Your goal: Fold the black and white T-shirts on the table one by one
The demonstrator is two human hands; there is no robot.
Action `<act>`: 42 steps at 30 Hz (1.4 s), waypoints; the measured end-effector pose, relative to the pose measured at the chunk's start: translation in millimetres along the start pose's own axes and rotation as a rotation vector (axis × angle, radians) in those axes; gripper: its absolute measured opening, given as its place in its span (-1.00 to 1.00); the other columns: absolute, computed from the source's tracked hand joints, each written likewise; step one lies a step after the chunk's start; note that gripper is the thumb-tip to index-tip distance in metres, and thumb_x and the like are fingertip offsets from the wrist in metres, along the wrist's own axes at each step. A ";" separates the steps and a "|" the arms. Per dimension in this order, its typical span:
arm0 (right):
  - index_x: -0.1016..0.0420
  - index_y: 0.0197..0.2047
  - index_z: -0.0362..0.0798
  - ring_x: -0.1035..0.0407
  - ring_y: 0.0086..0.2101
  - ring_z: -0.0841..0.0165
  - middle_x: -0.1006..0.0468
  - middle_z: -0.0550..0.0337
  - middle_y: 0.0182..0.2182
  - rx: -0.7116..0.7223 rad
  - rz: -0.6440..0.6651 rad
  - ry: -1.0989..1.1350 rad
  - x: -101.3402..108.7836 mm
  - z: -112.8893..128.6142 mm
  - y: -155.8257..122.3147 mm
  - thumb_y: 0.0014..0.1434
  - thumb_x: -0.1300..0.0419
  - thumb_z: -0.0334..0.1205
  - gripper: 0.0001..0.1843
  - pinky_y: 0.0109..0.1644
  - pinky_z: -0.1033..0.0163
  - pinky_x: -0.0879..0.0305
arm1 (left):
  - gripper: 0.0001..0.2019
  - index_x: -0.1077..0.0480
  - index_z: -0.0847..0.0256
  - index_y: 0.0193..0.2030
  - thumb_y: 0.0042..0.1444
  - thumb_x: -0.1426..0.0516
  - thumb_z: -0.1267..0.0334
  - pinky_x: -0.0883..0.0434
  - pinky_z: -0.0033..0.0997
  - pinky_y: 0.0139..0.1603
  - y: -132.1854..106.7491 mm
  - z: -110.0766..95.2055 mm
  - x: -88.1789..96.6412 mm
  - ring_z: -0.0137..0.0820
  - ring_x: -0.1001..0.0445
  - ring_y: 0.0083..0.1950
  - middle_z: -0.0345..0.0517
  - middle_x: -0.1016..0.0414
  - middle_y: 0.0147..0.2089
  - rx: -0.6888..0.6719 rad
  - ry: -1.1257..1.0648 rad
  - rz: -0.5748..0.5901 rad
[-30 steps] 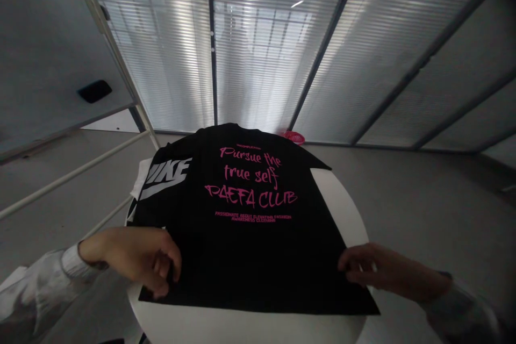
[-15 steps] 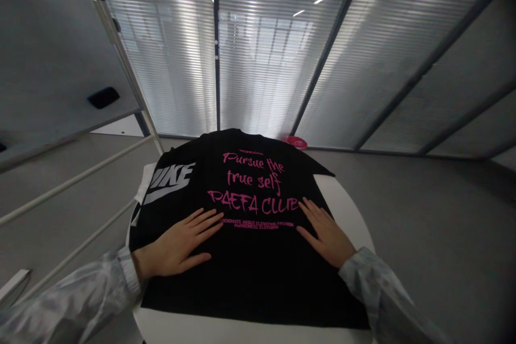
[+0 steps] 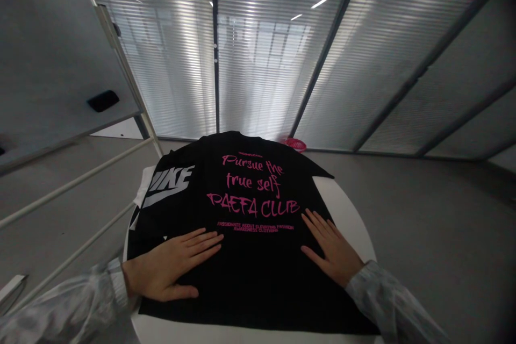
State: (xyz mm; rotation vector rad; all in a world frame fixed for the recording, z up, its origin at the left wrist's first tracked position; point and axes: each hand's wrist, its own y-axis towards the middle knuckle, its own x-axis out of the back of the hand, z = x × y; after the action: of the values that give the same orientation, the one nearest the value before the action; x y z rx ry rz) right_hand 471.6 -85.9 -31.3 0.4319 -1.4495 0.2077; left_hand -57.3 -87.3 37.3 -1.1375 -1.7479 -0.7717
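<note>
A black T-shirt [image 3: 250, 263] with pink lettering lies spread flat on a round white table [image 3: 346, 209]. My left hand [image 3: 169, 269] rests palm down on the shirt's lower left part, fingers stretched out and pointing right. On the lower right part lies my right hand [image 3: 332, 250], flat with its fingers apart, close to the shirt's right edge. Neither hand holds anything. Under the shirt's left side shows another black garment with a white logo [image 3: 167, 185].
Glass partitions with blinds [image 3: 258, 54] stand behind the table. A white railing [image 3: 72, 183] runs along the left. A small pink object [image 3: 295, 144] sits on the floor beyond the table's far edge. Grey floor surrounds the table.
A second ago both hands gripped the shirt's bottom edge. They let go, moved up flat onto the fabric, and since half a second ago have slid slightly back toward me.
</note>
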 end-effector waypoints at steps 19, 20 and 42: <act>-0.42 0.50 0.11 -0.45 0.33 -0.08 -0.47 -0.03 0.44 0.051 -0.066 0.047 28.5 8.3 -21.9 0.38 -0.31 0.18 -0.27 0.40 -0.23 -0.47 | -0.41 -0.40 0.07 0.50 0.42 -0.27 -0.04 -0.46 -0.06 0.47 18.3 -7.8 34.3 -0.03 -0.51 0.45 0.05 -0.45 0.53 -0.032 -0.043 0.033; -0.53 0.40 0.11 -0.52 0.26 -0.05 -0.56 -0.03 0.35 0.057 -0.072 0.074 32.7 4.9 -9.0 0.41 -0.30 0.16 -0.40 0.36 -0.21 -0.51 | -0.49 -0.45 0.06 0.45 0.44 -0.25 0.00 -0.49 -0.10 0.43 28.3 -8.6 40.2 -0.07 -0.56 0.40 0.03 -0.51 0.47 -0.022 -0.037 0.008; -0.05 0.70 0.04 -0.01 0.58 -0.04 -0.11 -0.01 0.63 -0.149 -0.074 0.039 -26.0 -46.0 94.6 0.53 0.07 0.37 -0.11 0.62 -0.28 -0.08 | -0.04 0.11 0.19 0.76 0.45 -0.18 -0.22 0.01 0.25 0.70 109.4 9.2 -24.7 0.14 0.00 0.72 0.25 0.13 0.74 -0.111 0.005 -0.057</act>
State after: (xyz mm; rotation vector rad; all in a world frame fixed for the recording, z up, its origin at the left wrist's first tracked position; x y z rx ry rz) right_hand 473.3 21.6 -44.7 0.3571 -1.3972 0.0480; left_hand 45.0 -46.5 14.5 -1.1615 -1.7582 -0.9150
